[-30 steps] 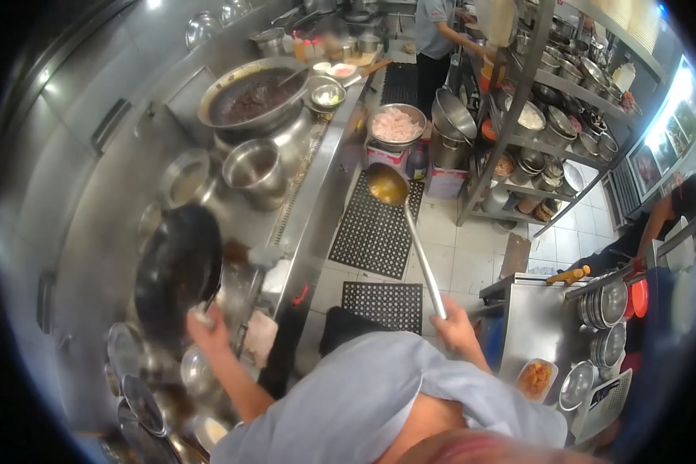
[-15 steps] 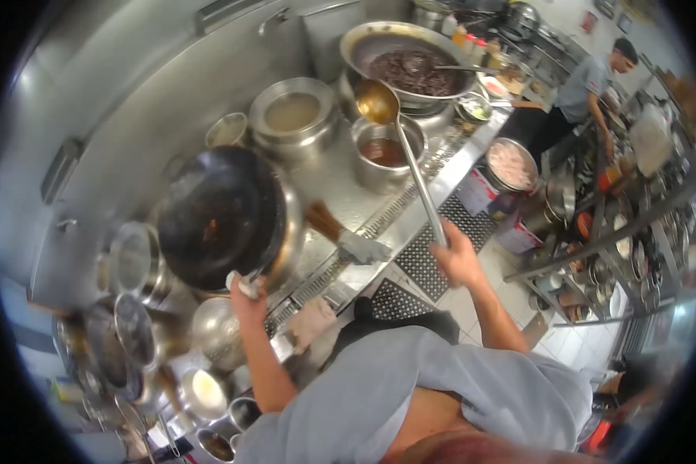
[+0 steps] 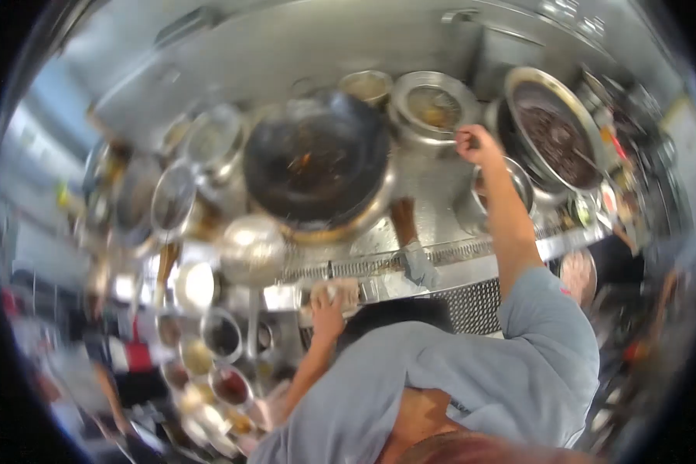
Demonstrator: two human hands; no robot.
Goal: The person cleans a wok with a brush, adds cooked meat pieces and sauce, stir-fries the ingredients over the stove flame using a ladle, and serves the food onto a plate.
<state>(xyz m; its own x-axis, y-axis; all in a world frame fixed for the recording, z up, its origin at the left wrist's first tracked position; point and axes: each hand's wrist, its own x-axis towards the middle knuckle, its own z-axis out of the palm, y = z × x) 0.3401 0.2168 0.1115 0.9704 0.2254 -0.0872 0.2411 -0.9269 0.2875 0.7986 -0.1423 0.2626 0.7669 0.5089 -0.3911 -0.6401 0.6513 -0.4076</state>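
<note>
My right hand (image 3: 478,145) is closed around the ladle's handle, its arm stretched over the steel cooktop. The ladle's bowl (image 3: 438,117) is at the round steel pot (image 3: 404,124) of pale liquid; blur hides how deep it sits. My left hand (image 3: 328,315) has its fingers on a folded beige cloth (image 3: 348,290) at the cooktop's front edge. A large black wok (image 3: 317,166) with a few reddish-brown scraps inside sits beyond that hand. Under my right forearm is a pot of brown liquid (image 3: 472,203), partly hidden.
A wide pan of dark food (image 3: 557,143) stands at the right. A brush (image 3: 404,224) lies on the cooktop beside a grey cloth (image 3: 419,264). A strainer (image 3: 253,249) and several bowls and pots are at the left. Another person (image 3: 81,379) is at the lower left.
My left hand has left the wok's rim and come down to the folded cloth. The ladle has gone from above the brown-liquid pot to the pale-liquid pot. The view has turned left.
</note>
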